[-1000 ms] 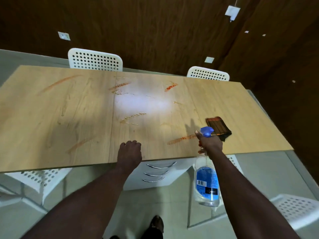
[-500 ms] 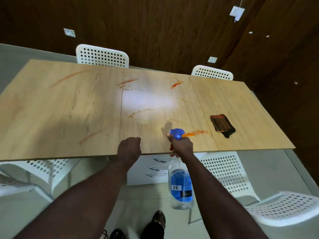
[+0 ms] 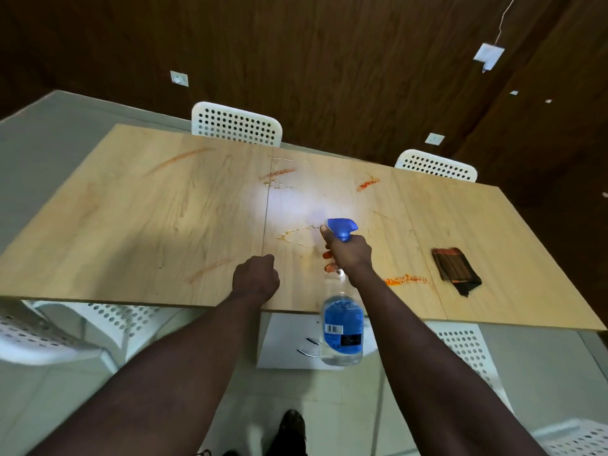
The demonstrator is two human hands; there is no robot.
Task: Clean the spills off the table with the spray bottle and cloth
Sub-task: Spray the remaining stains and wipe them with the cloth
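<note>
My right hand grips the neck of a clear spray bottle with a blue label and a blue trigger head that points over the light wooden table. My left hand is a closed fist with nothing in it, resting near the table's front edge. Orange-red streaks mark the top: one right of my right wrist, others farther back. A trail of yellowish drops lies just ahead of the nozzle. A dark folded cloth lies to the right.
White perforated chairs stand at the far side and at the near side. A white drawer unit sits under the table. A dark wood wall rises behind. My shoes show on the floor below.
My right hand has carried the spray bottle left and forward over the table, toward the yellowish drops. The view has shifted right. My left fist stays near the front edge.
</note>
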